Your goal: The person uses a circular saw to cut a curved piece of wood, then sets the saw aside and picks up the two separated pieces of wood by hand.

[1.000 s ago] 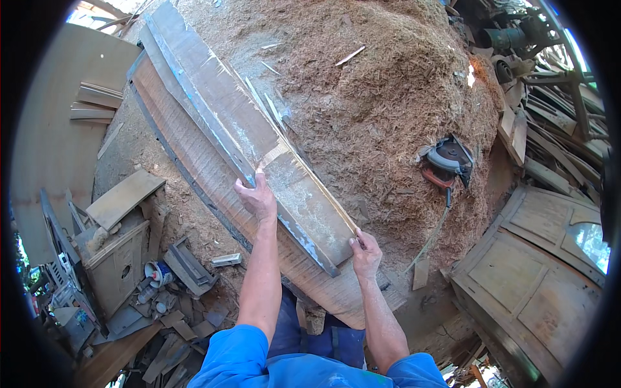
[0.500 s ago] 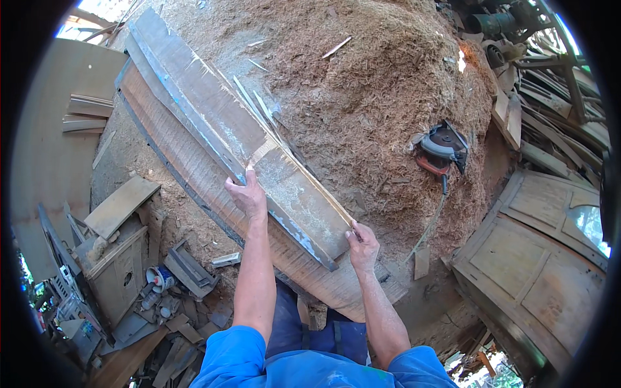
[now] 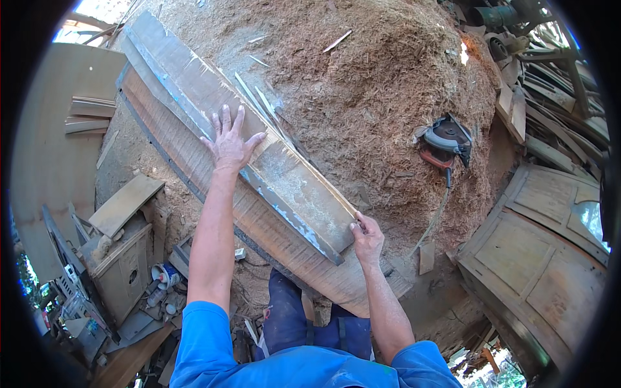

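A long worn wooden board (image 3: pixel 304 187), with a splintered far edge and flaking blue paint along its near edge, lies slantwise over a wider brown wooden panel (image 3: pixel 213 184). My left hand (image 3: pixel 231 143) rests flat on the board near its middle, fingers spread. At the board's near right end, my right hand (image 3: pixel 367 238) has its thumb and fingers closed around the corner. Pale splinters show along the far edge, and thin wood strips (image 3: pixel 259 100) lie beside it.
A circular saw (image 3: pixel 445 141) with a cord sits on the sawdust heap (image 3: pixel 381 84) to the right. Panelled wooden doors (image 3: pixel 527 258) lean at the right edge. Wood offcuts (image 3: pixel 126 207) and clutter crowd the lower left; stacked lumber (image 3: pixel 550 97) fills the upper right.
My left hand has let go of the board's near edge, moved up and left, and spread flat on its face. My right hand keeps its grip on the corner.
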A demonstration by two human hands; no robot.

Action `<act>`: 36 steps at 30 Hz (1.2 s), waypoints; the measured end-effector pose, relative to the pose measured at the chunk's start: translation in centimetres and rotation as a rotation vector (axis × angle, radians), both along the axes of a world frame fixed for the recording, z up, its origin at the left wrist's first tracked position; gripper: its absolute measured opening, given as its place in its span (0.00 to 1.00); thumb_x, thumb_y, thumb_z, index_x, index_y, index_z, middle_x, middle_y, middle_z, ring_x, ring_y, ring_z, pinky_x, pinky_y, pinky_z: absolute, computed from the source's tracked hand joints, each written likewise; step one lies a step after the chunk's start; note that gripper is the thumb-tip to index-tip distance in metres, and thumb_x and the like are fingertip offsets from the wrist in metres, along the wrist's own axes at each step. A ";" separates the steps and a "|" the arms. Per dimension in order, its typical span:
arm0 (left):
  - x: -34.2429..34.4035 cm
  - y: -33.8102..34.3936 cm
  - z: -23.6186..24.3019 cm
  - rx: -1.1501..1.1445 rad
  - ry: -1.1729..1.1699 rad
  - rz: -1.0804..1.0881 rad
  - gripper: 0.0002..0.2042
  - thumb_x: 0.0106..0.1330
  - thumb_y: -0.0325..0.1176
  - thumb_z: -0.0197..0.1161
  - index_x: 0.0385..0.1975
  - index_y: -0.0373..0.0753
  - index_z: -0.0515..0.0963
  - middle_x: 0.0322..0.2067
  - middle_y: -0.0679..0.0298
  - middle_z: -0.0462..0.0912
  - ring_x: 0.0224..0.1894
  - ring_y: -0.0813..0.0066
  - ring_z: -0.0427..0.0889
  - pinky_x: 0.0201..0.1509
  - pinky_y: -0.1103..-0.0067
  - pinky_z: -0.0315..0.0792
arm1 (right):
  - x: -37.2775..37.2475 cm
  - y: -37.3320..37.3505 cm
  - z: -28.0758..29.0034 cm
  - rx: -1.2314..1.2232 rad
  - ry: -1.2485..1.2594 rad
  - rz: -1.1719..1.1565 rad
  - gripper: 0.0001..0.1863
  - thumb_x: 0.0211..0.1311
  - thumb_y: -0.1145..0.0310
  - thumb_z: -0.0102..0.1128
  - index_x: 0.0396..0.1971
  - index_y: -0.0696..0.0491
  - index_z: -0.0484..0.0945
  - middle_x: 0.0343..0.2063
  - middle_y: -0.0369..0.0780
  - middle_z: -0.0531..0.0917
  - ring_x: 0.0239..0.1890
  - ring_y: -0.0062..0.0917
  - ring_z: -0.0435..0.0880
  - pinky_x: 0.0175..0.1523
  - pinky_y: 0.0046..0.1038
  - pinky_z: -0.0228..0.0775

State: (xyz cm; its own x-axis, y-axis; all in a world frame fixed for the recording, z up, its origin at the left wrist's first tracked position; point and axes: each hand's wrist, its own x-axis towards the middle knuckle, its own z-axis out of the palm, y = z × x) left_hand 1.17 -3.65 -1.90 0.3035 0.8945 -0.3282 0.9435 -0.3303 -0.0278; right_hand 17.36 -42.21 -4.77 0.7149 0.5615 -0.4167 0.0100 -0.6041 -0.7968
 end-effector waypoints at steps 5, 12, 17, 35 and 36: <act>0.1 0.4 -0.3 -0.015 -0.041 -0.006 0.49 0.59 0.73 0.60 0.79 0.65 0.48 0.81 0.63 0.41 0.82 0.52 0.36 0.73 0.30 0.41 | -0.1 -0.5 -1.0 0.072 0.091 -0.084 0.25 0.59 0.75 0.70 0.58 0.55 0.81 0.46 0.42 0.86 0.44 0.25 0.85 0.52 0.27 0.77; 0.1 0.8 0.3 -0.048 0.010 0.014 0.50 0.59 0.75 0.58 0.79 0.63 0.48 0.81 0.59 0.40 0.81 0.48 0.37 0.72 0.30 0.44 | 2.4 1.0 -0.8 -0.001 0.289 0.026 0.31 0.63 0.72 0.69 0.66 0.59 0.73 0.51 0.41 0.84 0.51 0.22 0.83 0.58 0.26 0.74; 0.7 1.4 0.3 -0.122 -0.005 0.022 0.55 0.52 0.72 0.69 0.79 0.62 0.49 0.80 0.56 0.41 0.81 0.45 0.38 0.72 0.31 0.47 | 3.1 0.3 -1.7 0.072 0.485 0.033 0.27 0.63 0.69 0.69 0.61 0.59 0.76 0.48 0.38 0.86 0.50 0.21 0.83 0.59 0.26 0.73; 1.1 1.3 2.3 -0.179 0.027 0.046 0.59 0.48 0.71 0.72 0.79 0.62 0.45 0.81 0.60 0.39 0.82 0.51 0.37 0.77 0.37 0.44 | 2.5 0.3 -1.5 0.037 0.325 0.068 0.29 0.63 0.73 0.71 0.65 0.52 0.78 0.36 0.29 0.83 0.32 0.13 0.74 0.42 0.18 0.70; 1.0 1.5 2.4 -0.168 0.020 0.064 0.59 0.48 0.71 0.72 0.79 0.62 0.45 0.81 0.60 0.39 0.82 0.51 0.37 0.77 0.37 0.44 | 2.5 0.4 -1.6 0.011 0.294 0.078 0.29 0.63 0.73 0.70 0.65 0.52 0.77 0.35 0.29 0.82 0.32 0.13 0.73 0.42 0.18 0.69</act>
